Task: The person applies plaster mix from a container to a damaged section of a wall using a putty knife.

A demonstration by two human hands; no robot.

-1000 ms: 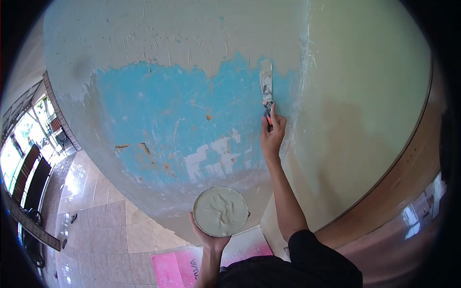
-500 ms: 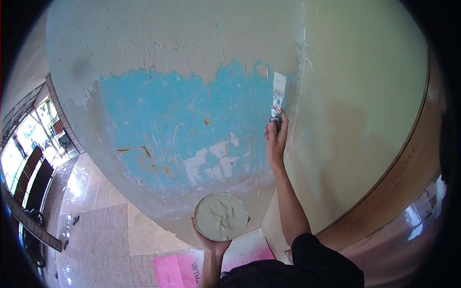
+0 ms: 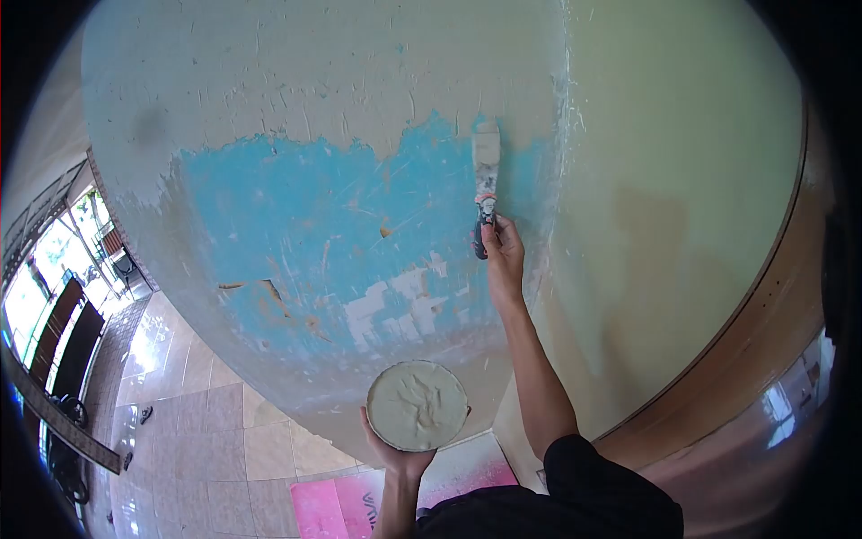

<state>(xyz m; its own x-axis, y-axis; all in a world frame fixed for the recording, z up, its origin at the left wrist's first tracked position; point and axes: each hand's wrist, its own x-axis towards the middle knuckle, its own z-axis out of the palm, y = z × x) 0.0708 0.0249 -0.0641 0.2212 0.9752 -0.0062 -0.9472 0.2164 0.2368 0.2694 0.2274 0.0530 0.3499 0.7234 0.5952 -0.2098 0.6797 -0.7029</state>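
Observation:
My right hand grips the dark handle of a putty knife. The knife's blade points up over the upper right of the blue patch on the wall, and pale material covers the blade. Low in the middle, my left hand supports a round container of pale putty from below, fingers around its underside. The putty surface has ridges and dents. Whitish smears mark the lower part of the blue patch, and grey-beige paint with rough edges surrounds it.
A greenish wall meets the patched wall at a corner on the right. A pink and white sheet lies on the tiled floor below. At the far left are a dark bench and a bright opening.
My right hand and the putty knife have moved left, away from the corner. The blade's putty-covered face now shows. My left hand and the container have hardly moved.

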